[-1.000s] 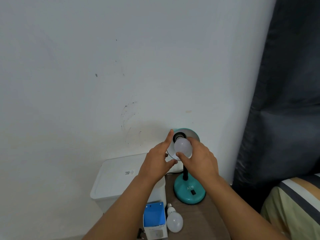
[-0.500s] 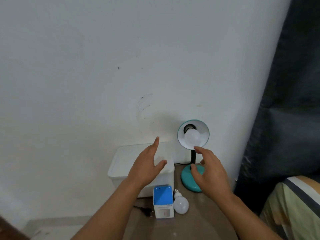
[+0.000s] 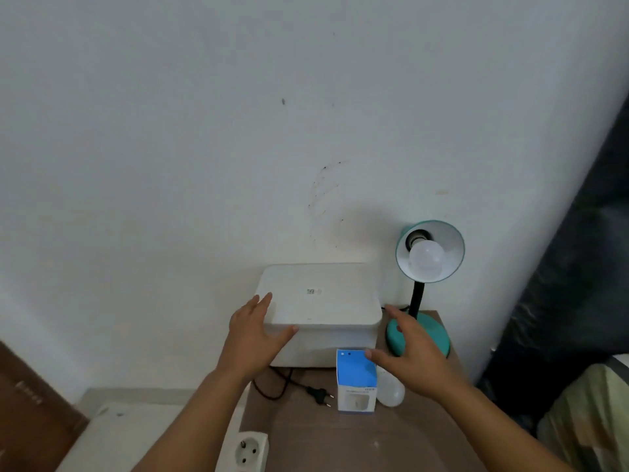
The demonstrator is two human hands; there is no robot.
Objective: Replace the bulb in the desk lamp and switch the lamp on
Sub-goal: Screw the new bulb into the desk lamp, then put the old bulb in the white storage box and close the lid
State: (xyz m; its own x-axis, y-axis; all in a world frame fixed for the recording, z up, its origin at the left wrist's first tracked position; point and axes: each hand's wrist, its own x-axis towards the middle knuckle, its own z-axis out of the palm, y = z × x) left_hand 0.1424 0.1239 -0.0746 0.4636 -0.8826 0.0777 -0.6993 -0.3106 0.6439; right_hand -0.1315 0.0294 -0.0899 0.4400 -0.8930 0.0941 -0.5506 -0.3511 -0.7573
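Head view — my left hand (image 3: 253,338): fingers spread wide and holding nothing, hovering over the near left corner of the white box (image 3: 323,303); I cannot tell whether the thumb touches its edge.
My right hand (image 3: 413,361): fingers also splayed wide and empty, palm down, above the surface (image 3: 374,444); my fingertips reach toward the lamp base.
Desk lamp (image 3: 425,287): teal, standing just beyond my right fingers at the far right corner of the surface, against the wall; its round base (image 3: 434,332) is partly hidden by my right hand, and a black neck rises from it to the shade.
Fitted bulb (image 3: 426,258): white, seated in the black socket inside the shade, above and beyond my right fingertips — unlit, facing toward me.
Loose bulb (image 3: 391,391): lying on the surface under my right wrist, touching or just beside the carton; mostly covered by my hand.
Bulb carton (image 3: 356,381): blue and white, upright, just left of my right thumb, in front of the white box.
Plug (image 3: 320,396): black, two pins, lying free on the surface between my two forearms, its cord curling back toward the white box.
Wall socket (image 3: 246,451): white, below my left forearm, at the surface's near left edge, with nothing plugged into it.
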